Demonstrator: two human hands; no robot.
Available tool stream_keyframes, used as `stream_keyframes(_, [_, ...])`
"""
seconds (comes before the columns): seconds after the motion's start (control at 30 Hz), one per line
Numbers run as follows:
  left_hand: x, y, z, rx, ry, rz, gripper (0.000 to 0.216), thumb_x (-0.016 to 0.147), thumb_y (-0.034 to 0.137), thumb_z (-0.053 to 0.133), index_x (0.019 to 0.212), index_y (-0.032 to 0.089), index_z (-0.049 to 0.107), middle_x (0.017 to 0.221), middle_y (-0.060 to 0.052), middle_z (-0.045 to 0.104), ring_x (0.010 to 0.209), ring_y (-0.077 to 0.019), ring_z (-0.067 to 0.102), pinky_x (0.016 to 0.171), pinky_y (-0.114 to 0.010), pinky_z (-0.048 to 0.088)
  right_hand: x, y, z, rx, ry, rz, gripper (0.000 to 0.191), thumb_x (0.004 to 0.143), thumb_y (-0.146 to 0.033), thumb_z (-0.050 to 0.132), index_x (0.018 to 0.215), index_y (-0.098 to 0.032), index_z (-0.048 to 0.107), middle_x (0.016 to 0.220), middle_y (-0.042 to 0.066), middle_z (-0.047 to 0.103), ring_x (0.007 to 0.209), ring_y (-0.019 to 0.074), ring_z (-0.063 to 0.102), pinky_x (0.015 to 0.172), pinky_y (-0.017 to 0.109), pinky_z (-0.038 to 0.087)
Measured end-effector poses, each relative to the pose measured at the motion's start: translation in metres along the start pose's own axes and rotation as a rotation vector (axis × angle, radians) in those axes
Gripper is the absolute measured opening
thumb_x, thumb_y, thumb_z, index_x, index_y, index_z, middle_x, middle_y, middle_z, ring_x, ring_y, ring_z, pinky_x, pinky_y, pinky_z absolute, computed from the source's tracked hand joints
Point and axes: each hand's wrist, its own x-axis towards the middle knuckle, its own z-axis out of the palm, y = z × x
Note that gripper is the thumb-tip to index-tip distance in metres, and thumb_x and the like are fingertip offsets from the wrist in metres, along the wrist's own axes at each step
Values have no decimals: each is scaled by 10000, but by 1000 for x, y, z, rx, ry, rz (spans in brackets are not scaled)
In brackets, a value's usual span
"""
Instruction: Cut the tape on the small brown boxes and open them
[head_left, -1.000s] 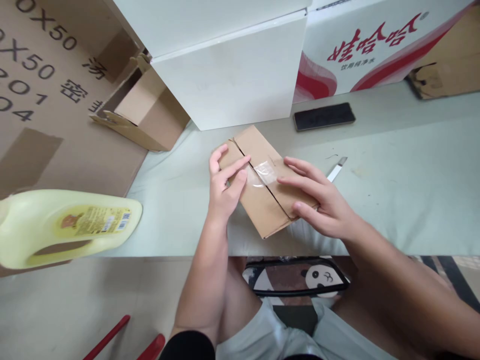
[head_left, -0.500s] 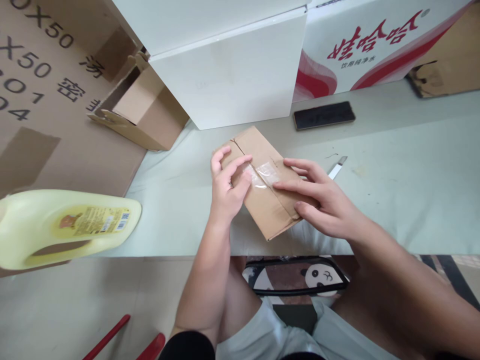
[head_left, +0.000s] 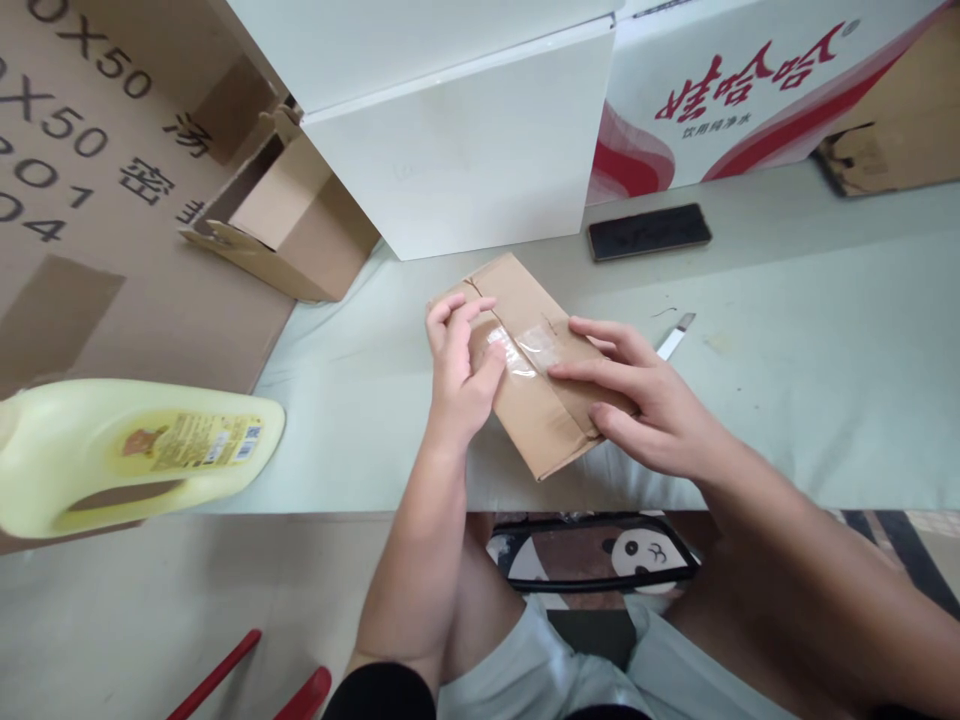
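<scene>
A small brown cardboard box (head_left: 551,405) sits at an angle near the table's front edge, its top flaps meeting along a seam. Clear tape (head_left: 517,352), somewhat wrinkled, crosses that seam. Over the box's left part is my left hand (head_left: 461,365), fingers spread and thumb pressed on the tape. My right hand (head_left: 645,395) grips the box's right side, with thumb and index finger on top and other fingers along the far edge. Just beyond it lies a utility knife (head_left: 675,337), blade out, its handle partly hidden by the hand.
A black phone (head_left: 649,232) lies behind the box. White cartons (head_left: 465,160) and a red-and-white carton (head_left: 720,110) line the back. At left are a large printed carton (head_left: 67,290), an open small box (head_left: 300,220) and a yellow jug (head_left: 150,450).
My left hand has shifted slightly right, its fingers lifting and drawing closer together while the thumb stays on the tape. My right hand and the box have hardly moved.
</scene>
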Motion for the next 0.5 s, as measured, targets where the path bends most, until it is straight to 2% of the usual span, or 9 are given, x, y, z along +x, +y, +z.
stream_keyframes(0.17, [0, -3, -1, -9, 32, 28, 367, 974, 520, 588, 1270, 302, 600, 1402, -90, 472, 1471, -300, 412, 1272, -503, 336, 0, 2, 2, 27, 35, -21, 453, 869, -215, 606, 1291, -335, 719, 1539, 80, 500, 1416, 342, 525, 1207, 582, 429])
stream_keyframes(0.3, [0, -6, -5, -12, 57, 53, 353, 957, 550, 609, 1192, 286, 629, 1370, -92, 519, 1431, -307, 465, 1230, -509, 394, 0, 1, 3, 30, 70, -38, 442, 876, -214, 606, 1294, -317, 704, 1535, 87, 513, 1415, 320, 530, 1205, 554, 437])
stream_keyframes(0.5, [-1, -6, -7, -17, 66, 26, 381, 948, 586, 611, 1183, 286, 616, 1386, -90, 536, 1429, -298, 488, 1200, -482, 431, 1, 1, 1, 8, 55, -45, 438, 903, -271, 617, 1334, -326, 669, 1543, 91, 513, 1441, 329, 503, 1187, 553, 446])
